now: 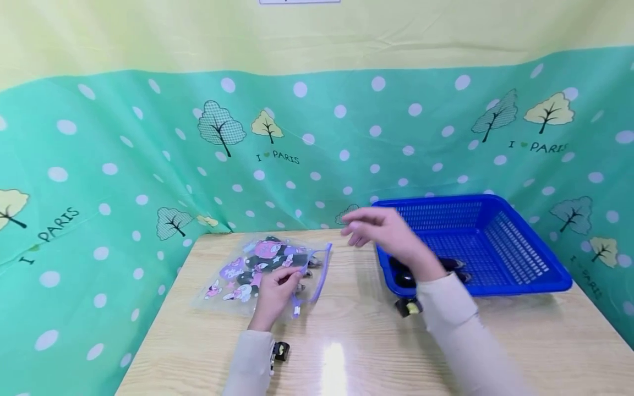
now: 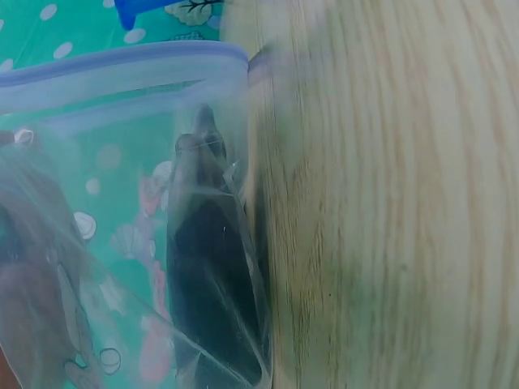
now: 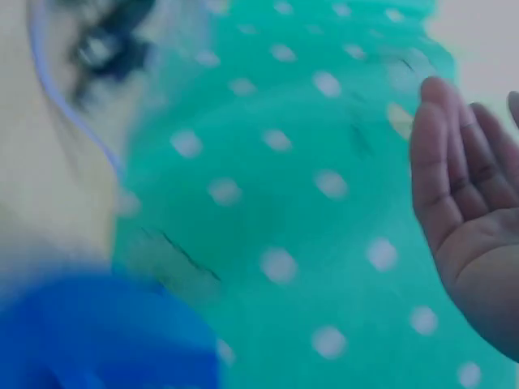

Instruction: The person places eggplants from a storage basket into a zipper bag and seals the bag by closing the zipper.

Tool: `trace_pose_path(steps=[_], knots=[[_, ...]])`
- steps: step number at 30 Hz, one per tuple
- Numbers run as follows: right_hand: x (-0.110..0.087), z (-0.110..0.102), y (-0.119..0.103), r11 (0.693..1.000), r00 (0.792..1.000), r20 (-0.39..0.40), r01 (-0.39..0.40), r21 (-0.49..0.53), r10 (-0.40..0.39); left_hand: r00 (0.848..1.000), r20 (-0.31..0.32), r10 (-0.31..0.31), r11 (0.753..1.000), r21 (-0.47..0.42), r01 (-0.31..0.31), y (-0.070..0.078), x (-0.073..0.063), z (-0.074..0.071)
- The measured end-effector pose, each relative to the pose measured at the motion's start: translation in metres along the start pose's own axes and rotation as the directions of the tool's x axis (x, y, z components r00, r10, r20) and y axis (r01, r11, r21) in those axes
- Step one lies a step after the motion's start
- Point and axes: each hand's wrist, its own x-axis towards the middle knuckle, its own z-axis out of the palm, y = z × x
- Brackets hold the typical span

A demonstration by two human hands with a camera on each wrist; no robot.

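A clear zip bag [image 1: 205, 300] printed with cartoon figures lies at the left of the table, its purple zip edge [image 1: 324, 269] facing right. Its mouth is spread apart, and my left hand [image 1: 275, 291] pinches the near side of it between thumb and fingers. Inside are several long, dark eggplants [image 2: 211, 275], stem ends toward the mouth. My right hand [image 1: 388, 234] holds nothing; its fingers reach leftward, loosely extended, in the space between bag and basket. Under the right forearm, more dark eggplants [image 1: 406, 279] lie in the left part of the blue basket [image 1: 500, 289], partly hidden.
The blue plastic basket takes up the right back of the wooden table [image 1: 356, 324]. A green polka-dot cloth [image 1: 317, 137] hangs behind and beside the table. Small dark wrist cameras [image 1: 281, 351] sit on both wrists.
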Motion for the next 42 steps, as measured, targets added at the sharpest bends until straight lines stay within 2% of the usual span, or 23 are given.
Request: trace_pose_path(steps=[5, 11, 15, 17, 19, 21, 23, 28, 31, 34, 39, 42], knots=[[0.008, -0.060, -0.016, 0.995, 0.995, -0.026, 0.096, -0.013, -0.096, 0.999, -0.027, -0.019, 0.999, 0.042, 0.021, -0.001, 0.003, 0.000], [0.019, -0.119, -0.004, 0.995, 0.996, 0.046, 0.081, -0.063, -0.078, 0.999, -0.042, -0.022, 0.996, 0.084, 0.025, 0.000, 0.004, 0.003], [0.024, -0.144, 0.015, 0.995, 0.996, 0.084, 0.019, -0.103, -0.011, 0.998, -0.057, -0.006, 0.996, 0.093, 0.011, -0.001, 0.004, 0.004], [0.023, -0.150, 0.027, 0.989, 0.992, 0.103, -0.061, -0.133, 0.076, 0.998, -0.057, 0.015, 0.996, 0.093, -0.010, -0.002, 0.003, 0.004], [0.021, -0.155, 0.039, 0.971, 0.975, 0.133, -0.150, -0.188, 0.177, 0.998, -0.049, 0.037, 0.995, 0.092, -0.032, -0.003, 0.003, 0.004], [0.019, -0.158, 0.050, 0.935, 0.945, 0.178, -0.220, -0.277, 0.275, 0.998, -0.041, 0.052, 0.995, 0.090, -0.048, -0.004, 0.003, 0.004], [0.017, -0.160, 0.061, 0.897, 0.910, 0.227, -0.249, -0.366, 0.346, 0.998, -0.035, 0.061, 0.994, 0.091, -0.057, -0.004, 0.003, 0.004], [0.012, -0.158, 0.088, 0.805, 0.816, 0.341, -0.231, -0.547, 0.466, 0.999, -0.028, 0.036, 0.996, 0.088, -0.033, -0.006, 0.002, 0.004], [0.007, -0.153, 0.101, 0.714, 0.750, 0.366, -0.197, -0.672, 0.551, 1.000, -0.025, 0.013, 0.996, 0.085, -0.011, -0.005, 0.001, 0.005], [0.002, -0.149, 0.108, 0.609, 0.684, 0.347, -0.180, -0.772, 0.642, 0.999, -0.032, 0.003, 0.996, 0.093, 0.000, -0.004, 0.002, 0.006], [-0.006, -0.144, 0.100, 0.474, 0.565, 0.290, -0.208, -0.856, 0.772, 0.999, -0.047, -0.015, 0.995, 0.100, 0.020, -0.005, 0.003, 0.007], [-0.013, -0.145, 0.094, 0.385, 0.508, 0.239, -0.205, -0.900, 0.828, 0.998, -0.053, -0.023, 0.995, 0.098, 0.028, -0.004, 0.004, 0.006]])
